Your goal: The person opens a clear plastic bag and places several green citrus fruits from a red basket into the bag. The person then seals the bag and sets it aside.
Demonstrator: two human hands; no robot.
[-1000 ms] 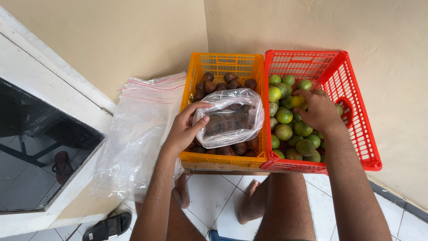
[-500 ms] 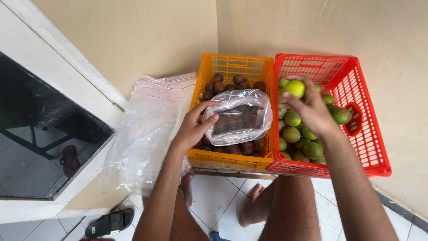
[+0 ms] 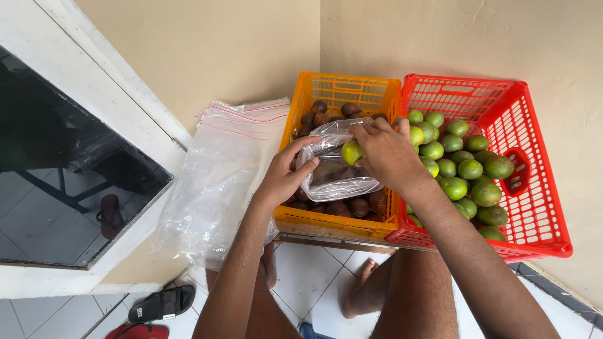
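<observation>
Your right hand (image 3: 389, 154) has left the red crate (image 3: 534, 188) and now sits over the orange crate (image 3: 339, 223), its grip closed on a green lime (image 3: 352, 152) that you press into the mouth of the clear plastic bag (image 3: 336, 172). Half a second ago you held that lime up above the pile of limes (image 3: 465, 163); a second ago the same hand was down among them. The lime is now at the bag's opening, partly covered by your fingertips, touching the plastic.

Your left hand (image 3: 286, 179) has stayed at the bag's left edge. Its grip is narrow, thumb and fingers pinching the plastic to keep the mouth open. The bag lies on top of the brown snake fruits (image 3: 333, 113) in the orange crate, and some of these dark fruits show through the plastic inside it.

The bag looks more open than before, its upper flap lifted toward the back of the crate. The two crates stand side by side, touching, against the cream wall, where they stood in the earlier views.

The stack of empty zip bags (image 3: 220, 176) still lies just left of the orange crate, draped over the edge of the ledge. Below, your bare feet rest on the white tiled floor (image 3: 301, 276), and a black sandal (image 3: 160, 304) lies near the lower left.
</observation>
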